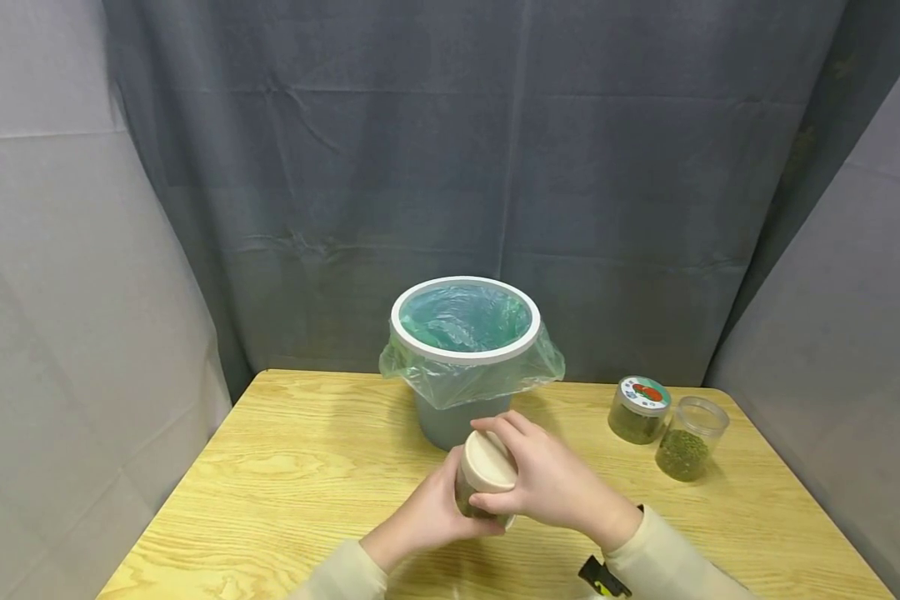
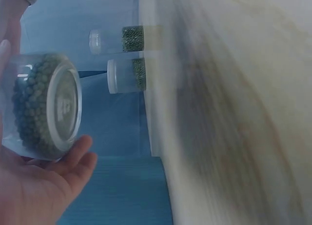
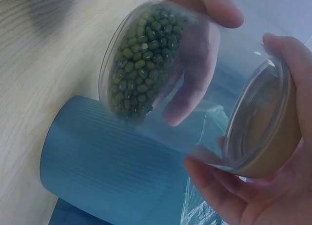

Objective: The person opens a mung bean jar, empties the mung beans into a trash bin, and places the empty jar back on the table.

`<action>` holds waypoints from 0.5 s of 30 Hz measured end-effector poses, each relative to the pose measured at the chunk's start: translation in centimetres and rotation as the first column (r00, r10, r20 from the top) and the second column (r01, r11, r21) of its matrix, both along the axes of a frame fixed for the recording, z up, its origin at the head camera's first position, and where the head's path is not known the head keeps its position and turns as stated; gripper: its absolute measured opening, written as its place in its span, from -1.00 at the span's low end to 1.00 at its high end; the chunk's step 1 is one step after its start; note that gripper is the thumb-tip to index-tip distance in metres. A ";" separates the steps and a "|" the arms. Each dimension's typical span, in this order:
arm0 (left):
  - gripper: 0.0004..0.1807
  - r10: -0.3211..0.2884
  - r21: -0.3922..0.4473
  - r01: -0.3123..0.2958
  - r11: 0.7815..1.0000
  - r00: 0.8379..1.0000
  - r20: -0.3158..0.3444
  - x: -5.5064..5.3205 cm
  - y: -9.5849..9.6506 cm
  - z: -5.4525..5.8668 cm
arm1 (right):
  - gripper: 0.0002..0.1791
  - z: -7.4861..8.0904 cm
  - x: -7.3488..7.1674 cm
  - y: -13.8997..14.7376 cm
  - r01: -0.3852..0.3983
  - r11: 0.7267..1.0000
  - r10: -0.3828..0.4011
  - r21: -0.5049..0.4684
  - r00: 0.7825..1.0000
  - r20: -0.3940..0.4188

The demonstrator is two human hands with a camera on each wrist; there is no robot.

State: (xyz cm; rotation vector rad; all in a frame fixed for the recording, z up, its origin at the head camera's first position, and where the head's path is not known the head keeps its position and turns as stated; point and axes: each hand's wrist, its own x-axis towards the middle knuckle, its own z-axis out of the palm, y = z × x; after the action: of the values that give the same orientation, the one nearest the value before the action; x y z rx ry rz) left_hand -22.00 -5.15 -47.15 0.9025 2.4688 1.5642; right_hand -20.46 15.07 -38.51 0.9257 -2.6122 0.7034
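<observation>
My left hand point(image 1: 431, 504) holds a clear jar point(image 3: 141, 64) of green mung beans, its fingers curled round the side. The jar is tilted above the table, and its round base point(image 2: 64, 105) shows in the left wrist view. At the jar's mouth, my right hand point(image 1: 543, 483) grips a beige lid point(image 1: 489, 461) by its rim, thumb and fingers on opposite sides. Whether the lid sits fully on the jar I cannot tell. Much of the jar is hidden by the hands in the head view.
Behind the hands stands a grey bin with a white rim point(image 1: 465, 358) and a green bag liner point(image 1: 465, 321). At the right, a lidded jar point(image 1: 640, 408) stands beside an uncovered jar point(image 1: 690, 442) of green contents. A dark strap point(image 1: 603, 577) lies by the right sleeve.
</observation>
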 end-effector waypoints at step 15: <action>0.02 0.018 0.012 -0.018 1.000 0.999 0.038 0.2 0.0 -0.5 | -0.12 -0.3 0.4 0.3 0.010 0.999 -0.010 -0.044 1.000 0.007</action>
State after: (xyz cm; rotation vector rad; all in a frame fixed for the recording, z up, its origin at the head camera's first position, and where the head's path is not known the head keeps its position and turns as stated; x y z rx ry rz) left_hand -21.81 -5.14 -47.66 0.8460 2.4508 1.5886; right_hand -20.09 15.37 -38.78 0.8982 -2.5943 0.7589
